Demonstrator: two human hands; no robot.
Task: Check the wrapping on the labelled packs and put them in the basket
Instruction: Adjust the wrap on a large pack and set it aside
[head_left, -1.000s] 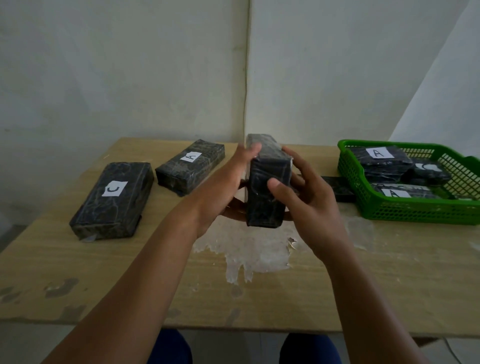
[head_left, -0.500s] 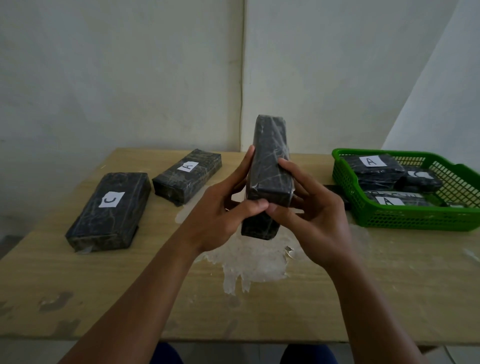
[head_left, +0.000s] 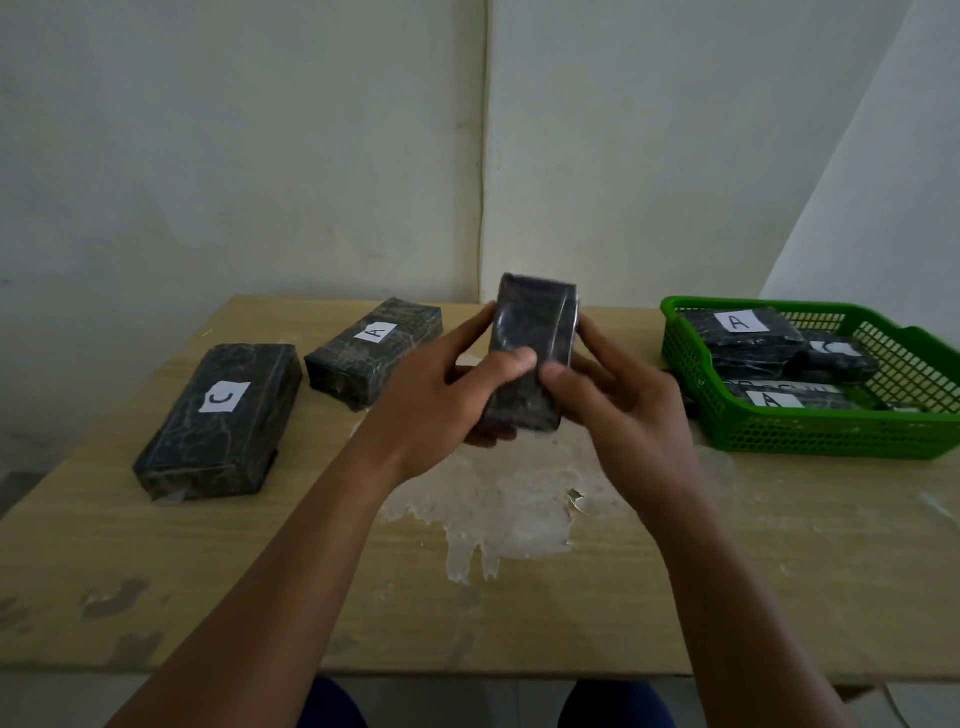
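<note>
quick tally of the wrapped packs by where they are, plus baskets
Packs held in both hands: 1, the held pack, gripped by the left hand and right hand
Packs lying on the table: 2, pack C and pack A
Packs visible in the green basket: 3
Baskets: 1
Total: 6 packs, 1 basket

Both forearms are reaching in from the lower frame; left hand (head_left: 441, 395) and right hand (head_left: 623, 400) are gripping the pack (head_left: 530, 358) at centre, thumbs pressing its near face.
</note>
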